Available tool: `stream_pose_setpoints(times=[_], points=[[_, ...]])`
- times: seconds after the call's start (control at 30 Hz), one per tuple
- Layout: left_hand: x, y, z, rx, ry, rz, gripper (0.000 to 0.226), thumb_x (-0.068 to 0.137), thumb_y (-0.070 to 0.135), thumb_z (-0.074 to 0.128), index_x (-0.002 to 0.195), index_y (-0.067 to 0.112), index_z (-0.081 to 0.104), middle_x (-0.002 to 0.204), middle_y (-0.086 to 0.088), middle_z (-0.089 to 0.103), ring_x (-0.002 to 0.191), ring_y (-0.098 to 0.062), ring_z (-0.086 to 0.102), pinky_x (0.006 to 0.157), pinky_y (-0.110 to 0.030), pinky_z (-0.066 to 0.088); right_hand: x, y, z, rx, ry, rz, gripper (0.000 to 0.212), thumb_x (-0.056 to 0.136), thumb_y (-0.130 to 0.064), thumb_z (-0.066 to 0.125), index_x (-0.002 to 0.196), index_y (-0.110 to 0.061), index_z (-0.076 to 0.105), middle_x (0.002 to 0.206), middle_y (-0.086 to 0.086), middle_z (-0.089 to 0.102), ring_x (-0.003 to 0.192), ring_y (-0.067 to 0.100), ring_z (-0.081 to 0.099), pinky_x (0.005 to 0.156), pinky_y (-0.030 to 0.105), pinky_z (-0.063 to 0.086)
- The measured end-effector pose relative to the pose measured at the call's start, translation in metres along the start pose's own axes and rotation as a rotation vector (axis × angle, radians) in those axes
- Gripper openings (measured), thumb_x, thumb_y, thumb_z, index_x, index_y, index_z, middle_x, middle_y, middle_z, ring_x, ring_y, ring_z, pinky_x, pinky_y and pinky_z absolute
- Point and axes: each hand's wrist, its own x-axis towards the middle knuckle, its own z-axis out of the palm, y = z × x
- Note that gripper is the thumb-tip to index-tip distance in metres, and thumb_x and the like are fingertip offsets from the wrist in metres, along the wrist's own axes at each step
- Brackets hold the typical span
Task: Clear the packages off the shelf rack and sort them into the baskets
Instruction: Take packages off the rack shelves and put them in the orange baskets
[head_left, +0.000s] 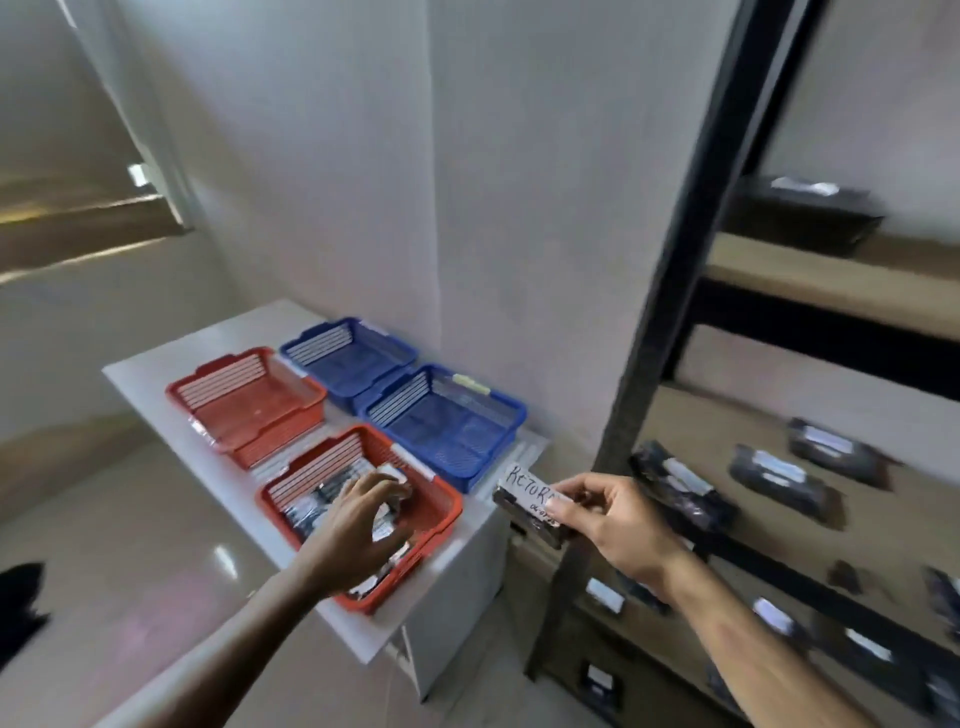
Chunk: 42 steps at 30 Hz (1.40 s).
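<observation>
Four baskets stand on a white table: a far red basket, two blue baskets, and a near red basket holding several dark packages. My left hand hovers over the near red basket, fingers curled around a small pale package at its fingertips. My right hand grips a dark package with a white handwritten label, between the table and the shelf rack. More dark packages lie on the rack's shelves.
The rack's black upright post stands just right of the table. A dark box sits on an upper shelf. A white wall rises behind the baskets. Glossy floor lies to the left, with a dark object at the left edge.
</observation>
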Motion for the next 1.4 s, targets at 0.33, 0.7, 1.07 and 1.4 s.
stream_pose_setpoints(times=[0.33,0.7,1.07,1.4], points=[[0.017,-0.155,-0.026,-0.023,-0.183,-0.34,0.032,0.092,0.037,0.075,0.119,0.041,0.058,0.134,0.006,0.053,0.131,-0.02,0.045,0.111,-0.044,0.041,0.152,0.086,0.127,-0.406,-0.065,0.133,0.021,0.079,-0.034,0.081,0.069,-0.026,0.064,0.065,-0.015,0.068,0.062,-0.012,0.061,0.052,0.007,0.042],[0.088,-0.299,-0.005,0.033,-0.356,-0.521,0.073,0.089,0.049,0.074,0.148,0.021,0.043,0.151,-0.01,0.044,0.132,-0.024,0.044,0.112,-0.049,0.044,0.244,0.123,0.226,-0.638,-0.201,0.255,0.022,0.092,-0.013,0.064,0.112,-0.02,0.07,0.113,-0.003,0.066,0.102,0.014,0.062,0.084,0.026,0.049],[0.12,-0.417,0.043,-0.101,-0.564,-0.246,0.046,0.1,0.059,0.039,0.135,0.03,0.039,0.112,0.0,0.069,0.091,-0.019,0.071,0.071,-0.039,0.059,0.267,0.154,0.265,-0.843,-0.21,0.577,0.03,0.083,0.006,0.056,0.103,-0.014,0.069,0.11,0.005,0.069,0.1,0.025,0.065,0.082,0.034,0.052],[0.117,-0.429,0.051,-0.247,-0.551,-0.293,0.033,0.096,0.069,0.034,0.112,0.041,0.037,0.087,0.014,0.067,0.064,0.005,0.069,0.043,-0.02,0.054,0.257,0.157,0.295,-0.802,-0.078,0.634,0.04,0.084,0.017,0.048,0.115,-0.003,0.063,0.111,0.012,0.069,0.095,0.026,0.067,0.081,0.039,0.056]])
